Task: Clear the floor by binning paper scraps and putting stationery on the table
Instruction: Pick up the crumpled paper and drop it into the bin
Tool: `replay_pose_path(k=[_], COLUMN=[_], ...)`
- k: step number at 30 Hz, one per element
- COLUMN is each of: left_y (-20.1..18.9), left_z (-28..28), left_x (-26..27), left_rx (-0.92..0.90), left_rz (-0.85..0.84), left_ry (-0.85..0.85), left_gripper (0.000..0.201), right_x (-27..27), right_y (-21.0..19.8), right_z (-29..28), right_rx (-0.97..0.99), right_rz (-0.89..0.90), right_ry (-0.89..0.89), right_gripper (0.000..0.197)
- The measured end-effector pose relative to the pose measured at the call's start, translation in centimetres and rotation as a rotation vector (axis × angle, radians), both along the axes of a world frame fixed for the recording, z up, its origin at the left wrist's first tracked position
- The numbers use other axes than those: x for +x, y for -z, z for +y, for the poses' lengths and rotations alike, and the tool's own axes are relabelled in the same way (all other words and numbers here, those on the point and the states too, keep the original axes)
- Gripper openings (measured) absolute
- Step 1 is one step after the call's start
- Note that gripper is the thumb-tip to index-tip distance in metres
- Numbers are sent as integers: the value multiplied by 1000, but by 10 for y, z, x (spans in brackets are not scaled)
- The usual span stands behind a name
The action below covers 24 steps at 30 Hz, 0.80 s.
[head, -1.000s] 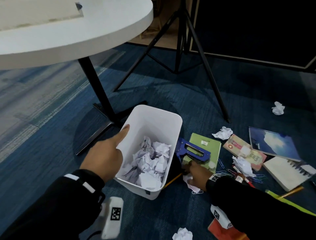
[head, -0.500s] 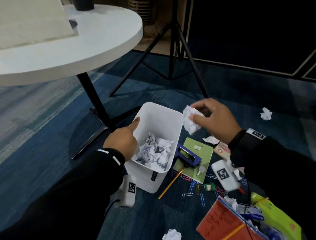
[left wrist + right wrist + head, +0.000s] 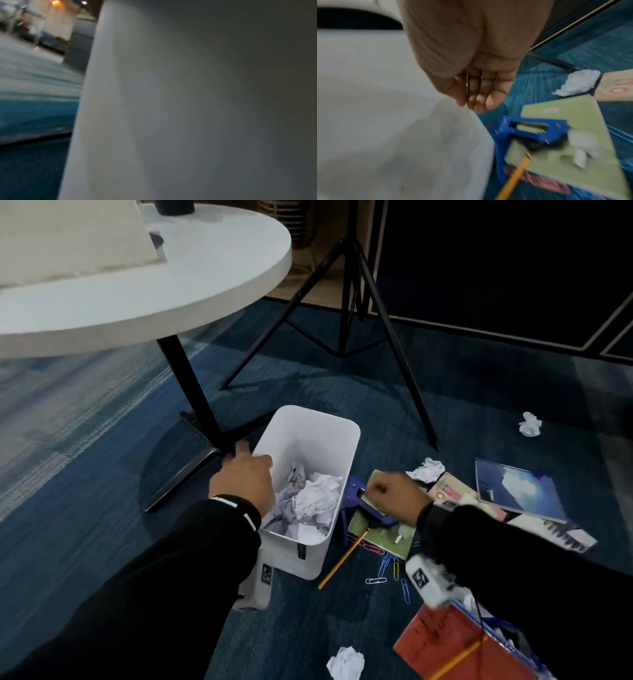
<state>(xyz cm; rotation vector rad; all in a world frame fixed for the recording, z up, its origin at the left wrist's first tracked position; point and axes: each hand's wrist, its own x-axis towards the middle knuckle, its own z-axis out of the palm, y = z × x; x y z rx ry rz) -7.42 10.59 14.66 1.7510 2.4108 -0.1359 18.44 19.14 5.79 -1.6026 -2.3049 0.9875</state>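
A white bin (image 3: 310, 440) stands on the blue carpet, holding several crumpled paper balls (image 3: 313, 501). My left hand (image 3: 245, 477) grips its left rim; the left wrist view shows only the bin wall (image 3: 188, 108) up close. My right hand (image 3: 390, 496) hovers just right of the bin, above a blue stapler (image 3: 354, 491) and a green notebook (image 3: 383, 539). In the right wrist view its fingers (image 3: 476, 102) hang relaxed and empty beside the bin wall (image 3: 385, 108). Loose paper balls lie on the floor: paper ball (image 3: 426, 470), paper ball (image 3: 530, 423), paper ball (image 3: 346, 664).
A pencil (image 3: 342, 559), paper clips (image 3: 390, 568), a blue book (image 3: 517, 491), a pink booklet (image 3: 448, 491), a spiral notebook (image 3: 555, 530) and a red folder (image 3: 455, 645) lie on the carpet. The round white table (image 3: 205, 285) with black leg (image 3: 191, 392) is upper left, a tripod (image 3: 349, 302) behind.
My right hand picked a paper ball off the floor, carried it over the bin, and has now come back down to the right, empty. The left hand stayed on the bin rim.
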Motion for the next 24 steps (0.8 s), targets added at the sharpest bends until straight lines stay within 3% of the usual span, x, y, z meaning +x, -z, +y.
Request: replay_pose_path(k=[2,4,8,11,18,21,24], left_y=[4,3,-3,1,3,5,5], left_z=[0,4,17,19,20,19,20], left_x=[-1,-1,-1,-1,-4,-6,-6], left_rx=[32,3,-17,-17,-27,-31,-39], left_rz=[88,109,43,20,-18,-21,-11], left_ry=[88,132,78,56,55,49,54], left_gripper=[55,56,52,53,53,53,52], right_x=[-6,-13,-29,-38,-52,-56,-58], right_y=[28,53,84,99,116,120,127], right_z=[-31,-65,-116,-132,-130,-127,-128], right_rx=[-192,-321,-391,-405,-448,-507,-583], right_rz=[-197,-244,-340,-443,-438,-393,-455], right_ry=[-220,-359,-671,-907,-956,-931,-1060], right_gripper=[17,16,51,60,38,43,42])
